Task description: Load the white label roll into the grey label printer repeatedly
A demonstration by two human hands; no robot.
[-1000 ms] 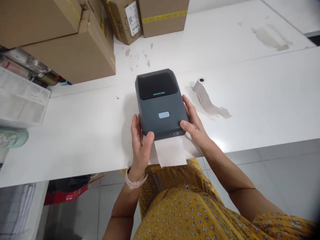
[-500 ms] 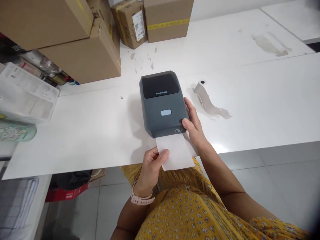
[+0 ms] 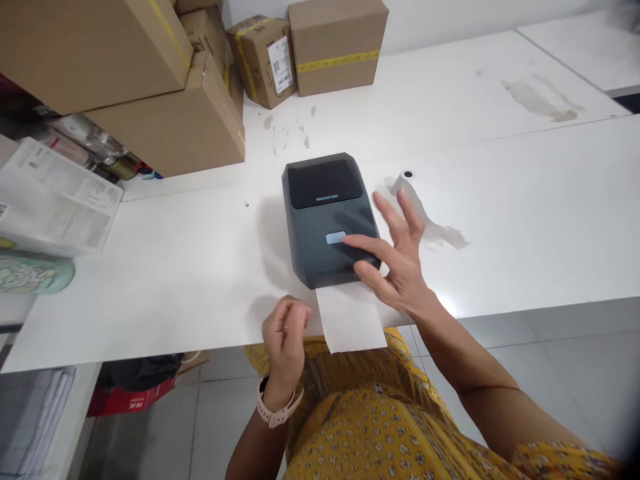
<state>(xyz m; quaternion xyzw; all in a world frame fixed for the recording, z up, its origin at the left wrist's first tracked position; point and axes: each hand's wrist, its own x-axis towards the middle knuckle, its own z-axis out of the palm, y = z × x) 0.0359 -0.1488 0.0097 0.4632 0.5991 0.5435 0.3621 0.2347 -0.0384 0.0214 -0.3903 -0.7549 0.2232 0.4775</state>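
A dark grey label printer (image 3: 320, 257) sits on the white table, with a pale oblong button (image 3: 335, 237) on its lid. My right hand (image 3: 395, 257) is over the printer's right side, fingers spread, its index fingertip at the button's right end. Blank white paper (image 3: 353, 320) sticks out of the printer's front and hangs over the table edge. Left of that paper, my left hand (image 3: 286, 330) is curled with fingertips together, apart from the sheet; nothing shows in it. Behind my right hand lies a small paper roll (image 3: 406, 179) with its strip partly unrolled.
Cardboard boxes (image 3: 170, 127) are stacked at the back left, and two smaller ones, including a taped box (image 3: 340, 50), stand against the wall. A white carton (image 3: 60, 200) and a green patterned cylinder (image 3: 37, 272) are at the left. The table's front edge (image 3: 200, 352) runs close to my body.
My left hand has let go of the paper and moved left. My right hand has left the printer's side and risen over its lid, its index finger now at the button.
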